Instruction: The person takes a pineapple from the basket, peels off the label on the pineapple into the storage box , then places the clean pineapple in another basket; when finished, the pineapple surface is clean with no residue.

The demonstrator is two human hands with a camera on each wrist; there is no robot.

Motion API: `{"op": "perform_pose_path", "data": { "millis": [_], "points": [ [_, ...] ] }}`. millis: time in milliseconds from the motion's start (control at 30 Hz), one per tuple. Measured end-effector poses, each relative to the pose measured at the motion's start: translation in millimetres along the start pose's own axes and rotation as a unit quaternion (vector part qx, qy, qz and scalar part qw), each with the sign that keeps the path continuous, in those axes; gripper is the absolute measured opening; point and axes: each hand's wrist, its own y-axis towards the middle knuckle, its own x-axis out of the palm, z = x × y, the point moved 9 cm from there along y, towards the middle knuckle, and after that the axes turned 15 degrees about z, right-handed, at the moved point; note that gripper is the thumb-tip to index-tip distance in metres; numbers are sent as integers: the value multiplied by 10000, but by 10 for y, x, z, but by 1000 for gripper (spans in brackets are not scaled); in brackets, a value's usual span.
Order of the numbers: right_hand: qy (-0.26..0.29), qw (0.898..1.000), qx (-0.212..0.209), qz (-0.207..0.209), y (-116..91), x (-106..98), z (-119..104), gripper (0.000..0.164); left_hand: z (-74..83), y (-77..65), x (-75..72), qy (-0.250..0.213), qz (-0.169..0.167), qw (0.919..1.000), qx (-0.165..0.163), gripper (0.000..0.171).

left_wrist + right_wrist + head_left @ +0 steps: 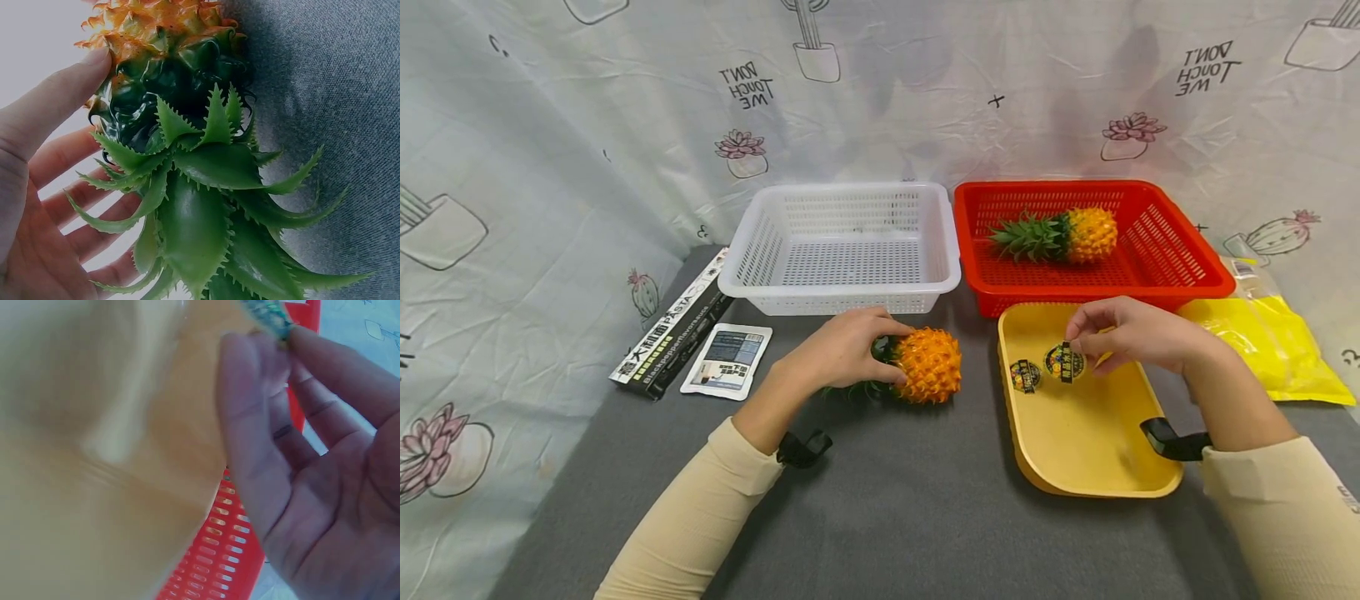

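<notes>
My left hand (848,350) grips an orange pineapple (929,367) lying on the grey table, fingers and thumb around its green leaf end. The left wrist view shows the thumb on the pineapple's side (165,37) and its spiky green leaves (194,219) pointing toward the camera. Over a yellow tray (1097,450), my right hand (1123,333) pinches a round black fruit sticker (1065,363) between thumb and fingertips. Part of this sticker (269,314) shows at the top of the right wrist view. Another round sticker (1025,377) is at the tray's left side.
A white basket (850,292) stands behind the left hand. Beside it, a red basket (1097,292) holds another pineapple (1090,235). A black pasta box (673,329) and a white pouch (727,360) lie at left. A yellow bag (1273,342) sits at right.
</notes>
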Motion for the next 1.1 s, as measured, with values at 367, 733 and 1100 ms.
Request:
{"op": "perform_pose_path", "data": {
  "millis": [367,733,1100],
  "points": [
    [-984,9947,205,-203,92,122,112,18,-8,-4,-2,-19,-13,10000,-2,63],
    [-1599,9870,144,-33,117,141,133,12,2,9,-17,-64,-32,10000,7,63],
    [-2156,9762,121,190,99,95,67,22,7,30,7,-34,-80,10000,-35,62]
  ]
}}
